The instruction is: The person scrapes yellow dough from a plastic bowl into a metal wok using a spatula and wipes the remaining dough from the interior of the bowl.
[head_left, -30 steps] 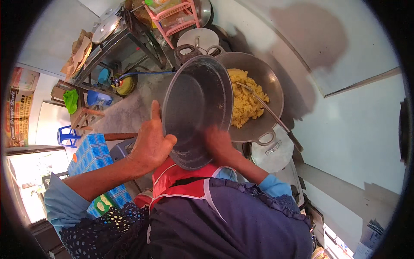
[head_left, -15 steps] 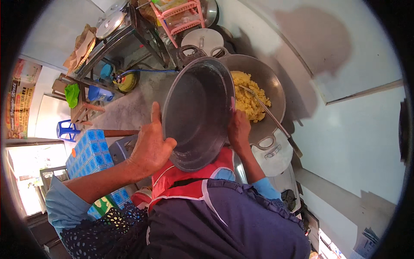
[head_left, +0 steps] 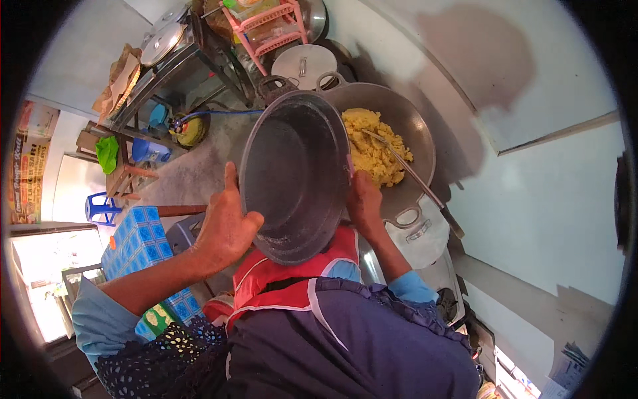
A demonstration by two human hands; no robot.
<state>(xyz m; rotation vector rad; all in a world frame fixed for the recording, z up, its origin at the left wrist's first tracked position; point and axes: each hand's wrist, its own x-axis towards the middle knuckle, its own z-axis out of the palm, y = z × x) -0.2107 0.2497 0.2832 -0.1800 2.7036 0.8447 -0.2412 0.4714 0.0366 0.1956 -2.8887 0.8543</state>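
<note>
A deep, dark grey metal pot (head_left: 290,176) is held up in front of me, tilted so its bare inside faces me. My left hand (head_left: 226,229) grips its left side, with the thumb at the near rim and the forefinger stretched along the outside. On the opposite side, my right hand (head_left: 365,199) is closed on the rim, its fingers partly hidden. Just beyond the right hand sits a wide wok (head_left: 419,126) with a yellow, crumbly mash (head_left: 379,149) in it. A long-handled utensil (head_left: 422,179) rests in the mash, its head buried and its dark handle end over the wok's rim.
Round metal lids (head_left: 306,66) (head_left: 422,239) lie behind and in front of the wok. A pink rack (head_left: 269,30) stands at the back. To the left are a table with a blue checked cloth (head_left: 139,233), a blue stool (head_left: 101,209) and a gas cylinder (head_left: 191,132). A wall (head_left: 531,213) bounds the right.
The pot and both hands have shifted slightly left in the picture, along with the surroundings. Both hands keep their hold on the pot.
</note>
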